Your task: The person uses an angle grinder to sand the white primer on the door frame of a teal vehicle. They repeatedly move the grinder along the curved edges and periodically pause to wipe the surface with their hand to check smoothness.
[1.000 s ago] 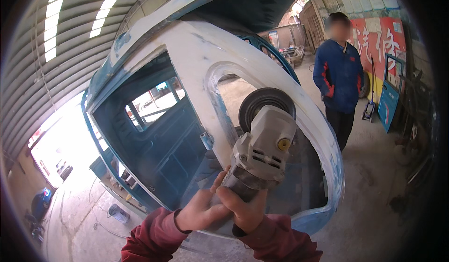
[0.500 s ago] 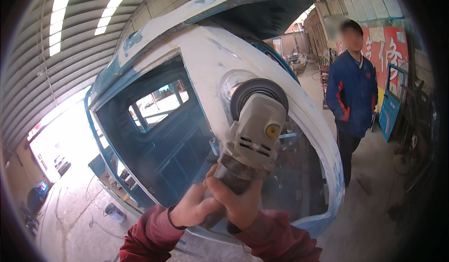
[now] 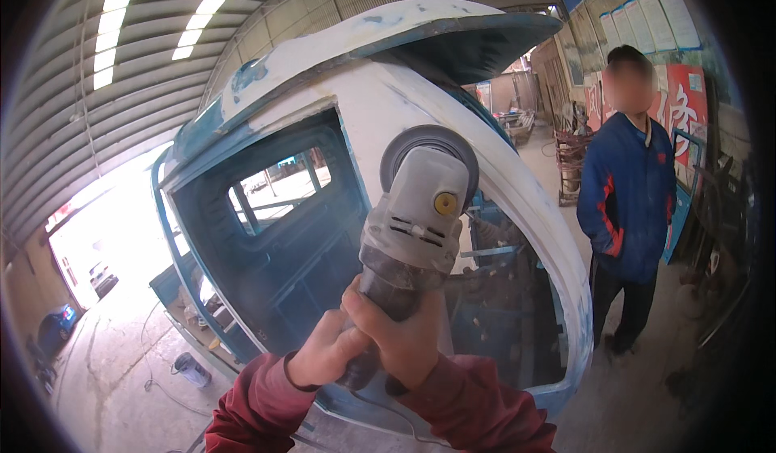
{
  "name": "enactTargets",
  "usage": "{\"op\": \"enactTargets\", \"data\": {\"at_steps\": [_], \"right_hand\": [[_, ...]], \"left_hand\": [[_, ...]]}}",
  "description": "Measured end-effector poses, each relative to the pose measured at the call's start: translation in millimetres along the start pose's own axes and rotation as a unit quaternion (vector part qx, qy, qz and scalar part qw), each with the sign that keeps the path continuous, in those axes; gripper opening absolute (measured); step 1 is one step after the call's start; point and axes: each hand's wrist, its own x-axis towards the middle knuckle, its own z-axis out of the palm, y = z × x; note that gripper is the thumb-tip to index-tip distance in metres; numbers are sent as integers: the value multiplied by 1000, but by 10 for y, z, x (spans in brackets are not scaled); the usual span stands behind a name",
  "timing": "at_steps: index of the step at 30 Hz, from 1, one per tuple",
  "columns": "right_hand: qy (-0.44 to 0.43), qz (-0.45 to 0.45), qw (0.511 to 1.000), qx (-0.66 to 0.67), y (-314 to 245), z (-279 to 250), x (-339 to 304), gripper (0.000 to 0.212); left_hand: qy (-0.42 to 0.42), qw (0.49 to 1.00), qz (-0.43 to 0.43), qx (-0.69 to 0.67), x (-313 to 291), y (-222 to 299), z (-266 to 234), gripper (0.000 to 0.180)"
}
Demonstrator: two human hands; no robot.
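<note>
Both my hands grip an angle grinder (image 3: 416,210) with a grey head, a yellow round button and a dark handle. My left hand (image 3: 327,352) is closed at the rear of the handle. My right hand (image 3: 404,336) wraps the handle just behind the grey head, and the thumbs lie close together. At the far end of the tool, a round dark disc (image 3: 404,142) is over the upper pillar of a vehicle cab (image 3: 364,101), which is white with blue patches. The disc's working face is hidden, so I cannot tell whether it touches the panel.
A person (image 3: 630,178) in a blue jacket stands right of the cab. Beneath the open doorway's left side, a bucket (image 3: 192,370) sits on the floor near a cable. Another cable hangs below my hands. Red signboards (image 3: 687,89) and stacked parts line the right wall.
The grinder has shifted left and slightly up; its disc now covers the round bare patch seen on the pillar before. The person at the right appears slightly nearer, with legs more apart.
</note>
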Motion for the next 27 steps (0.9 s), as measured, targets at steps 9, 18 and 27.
{"op": "enactTargets", "data": {"at_steps": [9,18,27], "right_hand": [[-12,21,999,-31,38,149,129,19],[-48,1,993,-104,125,282,175,39],[-109,111,974,-164,-30,-123,-422,56]], "left_hand": [[57,997,15,39,-10,54,-93,42],[158,986,21,-46,-78,69,57,61],[87,993,53,53,-551,-276,589,76]]}}
